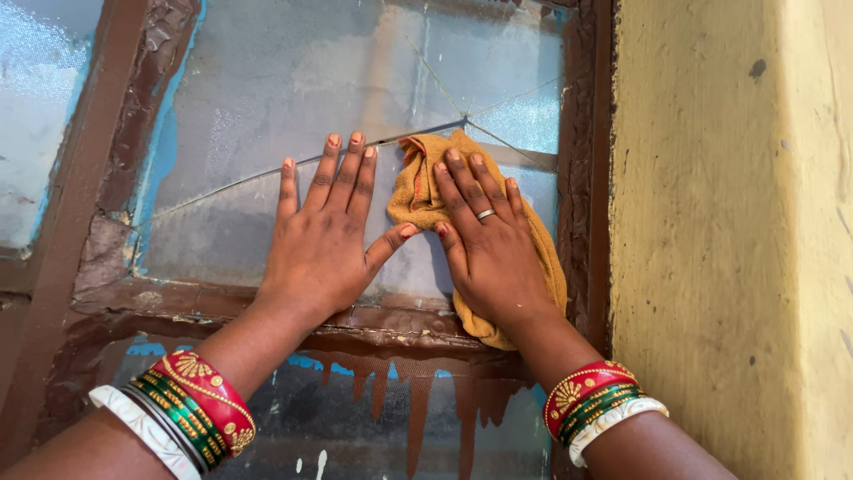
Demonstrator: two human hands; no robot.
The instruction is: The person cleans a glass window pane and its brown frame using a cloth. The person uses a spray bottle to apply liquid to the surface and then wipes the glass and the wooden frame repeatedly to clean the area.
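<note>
A soft, light cloth (pixel 418 191) was pressed flat under the right hand (pixel 489 244); the left hand (pixel 324 240) lay spread, empty, on cracked, fragile glass (pixel 267 98).

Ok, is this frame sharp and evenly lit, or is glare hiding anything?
Head view: sharp on both hands, left hand flat on the cracked pane, right hand on the yellow cloth; soft daylight, mild sheen on the glass, nothing washed out; slight wide-angle bend at the edges.

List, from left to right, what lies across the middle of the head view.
Brown window frame bar → cracked glass pane → left hand → right hand pressing a yellow cloth → frame's right side → yellow wall.
</note>
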